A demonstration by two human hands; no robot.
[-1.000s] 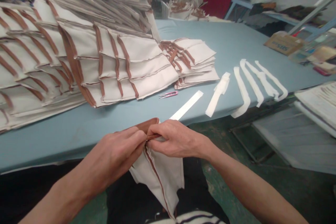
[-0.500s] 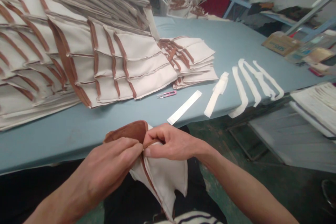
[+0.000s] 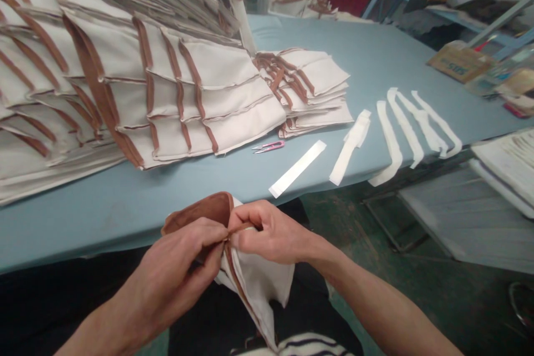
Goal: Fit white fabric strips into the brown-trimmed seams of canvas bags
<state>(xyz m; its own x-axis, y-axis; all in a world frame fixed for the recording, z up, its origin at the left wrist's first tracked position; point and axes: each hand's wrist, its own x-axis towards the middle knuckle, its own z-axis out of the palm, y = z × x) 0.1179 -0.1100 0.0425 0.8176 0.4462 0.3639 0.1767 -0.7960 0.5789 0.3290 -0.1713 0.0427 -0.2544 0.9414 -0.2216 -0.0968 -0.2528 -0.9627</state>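
Two hands closed | left hand (image 3: 175, 267) and right hand (image 3: 267, 231) pinched the brown binding (image 3: 200, 210) of a cream canvas panel (image 3: 261, 283), apparently keeping its edge held open, just off the desk | pink thread snips (image 3: 267, 147), white strips (image 3: 297, 168) and stacked panels (image 3: 200, 94) lay within reach on the blue desk (image 3: 375, 67)

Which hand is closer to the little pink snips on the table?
Right. The right hand is below the pink thread snips, and the left hand is farther away, lower and to the left. Both hands pinch the brown-edged canvas piece.
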